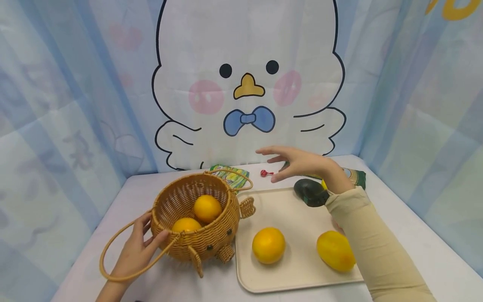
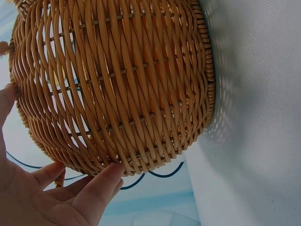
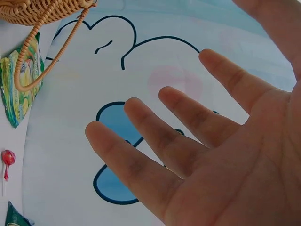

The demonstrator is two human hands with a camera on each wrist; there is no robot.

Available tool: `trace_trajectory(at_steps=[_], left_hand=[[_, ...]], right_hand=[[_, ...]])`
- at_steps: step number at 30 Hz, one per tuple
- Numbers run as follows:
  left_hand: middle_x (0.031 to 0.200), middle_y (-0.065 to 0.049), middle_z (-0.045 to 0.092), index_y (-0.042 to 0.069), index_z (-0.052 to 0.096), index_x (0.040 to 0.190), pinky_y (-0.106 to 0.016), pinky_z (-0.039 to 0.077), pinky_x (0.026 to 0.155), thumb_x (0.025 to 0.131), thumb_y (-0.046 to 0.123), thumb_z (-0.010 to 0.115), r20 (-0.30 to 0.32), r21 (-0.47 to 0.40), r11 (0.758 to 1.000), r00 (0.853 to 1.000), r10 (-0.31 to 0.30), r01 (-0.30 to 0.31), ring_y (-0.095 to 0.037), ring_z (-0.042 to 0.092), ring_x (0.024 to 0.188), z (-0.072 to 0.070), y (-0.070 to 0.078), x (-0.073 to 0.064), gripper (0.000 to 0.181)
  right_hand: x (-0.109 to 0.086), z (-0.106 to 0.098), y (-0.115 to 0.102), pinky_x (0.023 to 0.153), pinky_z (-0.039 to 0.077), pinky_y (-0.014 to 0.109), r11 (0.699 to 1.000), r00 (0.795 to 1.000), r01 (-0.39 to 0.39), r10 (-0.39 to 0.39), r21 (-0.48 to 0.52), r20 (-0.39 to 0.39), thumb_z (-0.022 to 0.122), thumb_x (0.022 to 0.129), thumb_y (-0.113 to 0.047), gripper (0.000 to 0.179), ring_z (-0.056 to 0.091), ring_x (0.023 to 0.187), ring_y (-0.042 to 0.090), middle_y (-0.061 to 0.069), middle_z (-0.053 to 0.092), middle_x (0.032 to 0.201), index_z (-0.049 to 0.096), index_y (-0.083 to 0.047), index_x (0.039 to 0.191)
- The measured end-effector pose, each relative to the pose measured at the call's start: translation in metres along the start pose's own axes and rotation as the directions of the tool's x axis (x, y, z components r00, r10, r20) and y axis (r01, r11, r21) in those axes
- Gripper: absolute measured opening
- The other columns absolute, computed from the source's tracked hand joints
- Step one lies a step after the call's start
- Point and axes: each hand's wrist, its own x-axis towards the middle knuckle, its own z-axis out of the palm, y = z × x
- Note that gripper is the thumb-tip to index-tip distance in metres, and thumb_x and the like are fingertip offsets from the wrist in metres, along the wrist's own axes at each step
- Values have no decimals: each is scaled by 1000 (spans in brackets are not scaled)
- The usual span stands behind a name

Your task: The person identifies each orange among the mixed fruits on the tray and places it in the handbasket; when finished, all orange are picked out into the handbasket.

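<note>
Wicker basket (image 1: 220,224) sits to the left of the tray (image 1: 298,270), mouth upward, with two oranges (image 1: 207,208) inside. Left hand (image 1: 136,251) holds its left side, thumb at the rim and fingers against the woven wall; one handle loops over that wrist. Whether the base fully touches the table cannot be told. Right hand (image 1: 299,162) hangs above the tray's far edge, fingers spread and holding nothing. Governing relation, as judged: the loose orange (image 1: 268,245) on the tray lies nearward and slightly left of the right hand, which is the nearer of the two, since the basket stands between fruit and left hand. That orange is round and presents no long axis. An oblong yellow fruit (image 1: 335,251) lies aslant beside the right sleeve (image 1: 377,243). Markings: the green packet (image 1: 232,179) behind the basket bears printing too small to read; the dark green packet (image 1: 358,178) beyond the right arm is partly hidden, its label illegible. No brand could be established.
</note>
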Motion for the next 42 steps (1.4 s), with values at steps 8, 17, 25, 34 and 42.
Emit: trace_trajectory(at_steps=[8, 17, 25, 34, 42], left_hand=[[154, -23, 20, 8, 14, 147, -51, 44, 102, 94, 45, 53, -6, -3, 1000, 1000, -1, 1, -49, 27, 137, 1, 0, 0, 76], [153, -24, 20, 7, 15, 147, -52, 45, 101, 95, 40, 54, -3, 1, 1000, 1000, 8, -8, -50, 27, 136, 0, -1, 0, 73], [153, -24, 20, 7, 16, 146, -52, 46, 100, 95, 38, 54, -6, -8, 1000, 1000, 24, -24, -50, 27, 136, 0, -1, 0, 71], [154, -23, 20, 8, 14, 147, -51, 45, 101, 94, 42, 53, -2, 0, 1000, 1000, 9, -9, -49, 27, 137, 0, 0, 0, 74], [154, -24, 19, 8, 14, 147, -52, 45, 101, 94, 41, 54, -1, -4, 1000, 1000, 8, -8, -49, 26, 137, 0, 0, -1, 74]], right_hand=[[-1, 15, 7, 109, 43, 49, 999, 999, 16, -17, 37, 39, 76, 79, -32, 83, 36, 139, 30, -1, 23, 157, 28, -35, 146], [-3, 20, 4, 108, 45, 46, 998, 999, 20, -23, 64, 45, 76, 79, -30, 84, 37, 138, 28, -3, 23, 156, 27, -37, 146], [-8, 30, 6, 108, 45, 47, 995, 999, 38, -40, 92, 16, 76, 80, -28, 82, 37, 138, 27, -1, 24, 155, 28, -36, 146], [-17, 42, 11, 106, 46, 46, 995, 999, 53, -52, 86, -12, 76, 78, -35, 79, 36, 139, 28, -2, 29, 154, 33, -35, 144], [-21, 57, 19, 106, 45, 51, 983, 995, 99, -97, 155, -22, 75, 81, -27, 78, 34, 139, 33, 4, 24, 156, 32, -27, 146]])
